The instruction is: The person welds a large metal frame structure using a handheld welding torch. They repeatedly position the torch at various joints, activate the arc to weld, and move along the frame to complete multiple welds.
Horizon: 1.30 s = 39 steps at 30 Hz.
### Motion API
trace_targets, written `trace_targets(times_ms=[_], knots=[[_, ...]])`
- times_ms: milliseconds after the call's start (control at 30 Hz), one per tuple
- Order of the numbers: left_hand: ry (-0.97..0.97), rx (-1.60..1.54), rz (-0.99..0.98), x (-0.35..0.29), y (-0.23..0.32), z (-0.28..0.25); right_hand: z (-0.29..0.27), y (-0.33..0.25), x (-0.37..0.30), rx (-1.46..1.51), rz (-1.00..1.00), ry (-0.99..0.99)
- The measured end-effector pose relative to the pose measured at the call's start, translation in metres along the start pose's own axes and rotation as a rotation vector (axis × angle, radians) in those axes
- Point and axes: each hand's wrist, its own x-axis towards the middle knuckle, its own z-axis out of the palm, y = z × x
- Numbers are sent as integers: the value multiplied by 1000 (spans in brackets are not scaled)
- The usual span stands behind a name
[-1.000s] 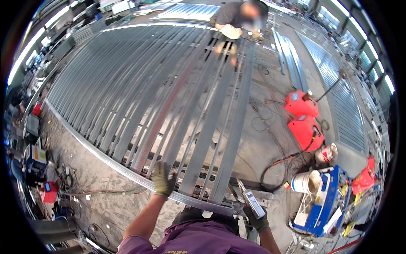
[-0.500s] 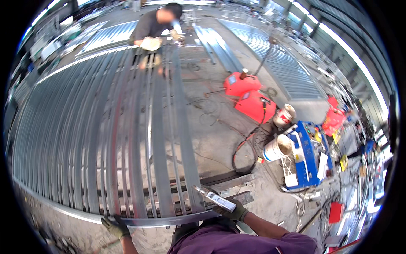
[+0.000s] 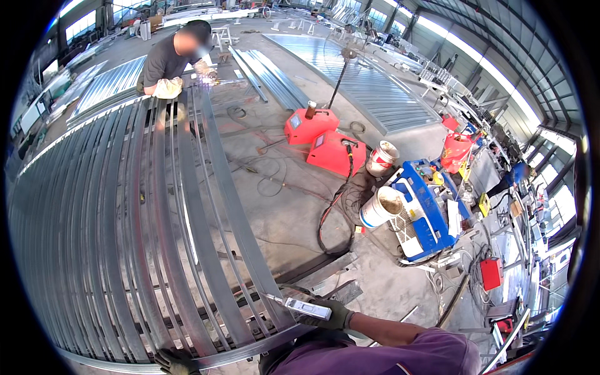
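Note:
My right hand [image 3: 339,314], in a dark work glove, grips a grey-white welding gun [image 3: 306,308]. Its slim metal nozzle points left, over the near end of the last slat [image 3: 240,240] of a large metal frame. At the lower edge, my gloved left hand [image 3: 177,362] rests with curled fingers on the frame's near rail [image 3: 250,348]; part of that hand is cut off by the picture. Long grey slats run from this rail toward the far side, with narrow gaps between them.
Across the frame, a co-worker [image 3: 169,59] bends over the slats' far ends, with sparks by a gloved hand. Two red machines [image 3: 337,153], cables, buckets [image 3: 381,207] and a blue machine [image 3: 425,212] stand on the floor at the right. Another slatted panel [image 3: 369,87] lies farther back.
My view has turned, so the frame and co-worker sit farther left. The welding gun stays near the last slat's end, and my left hand remains at the near rail. Sparks now show by the co-worker.

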Motion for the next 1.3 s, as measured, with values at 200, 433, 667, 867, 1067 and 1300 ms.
trace_targets(times_ms=[200,433,667,867,1067,1300], knots=[[31,44,10,-1,-10,10,13,-4,6,-357,-102,-30],[-205,142,-238,22,21,16,-13,4,20,-800,-323,36],[-233,164,-278,24,9,15,29,-4,29,-1436,-437,312],[-199,143,-251,21,17,15,-3,28,43,-907,-514,229],[-220,124,-276,20,28,0,22,14,39,-715,-434,280],[-131,-55,-216,26,31,-1,26,11,39,-1266,-615,355]])
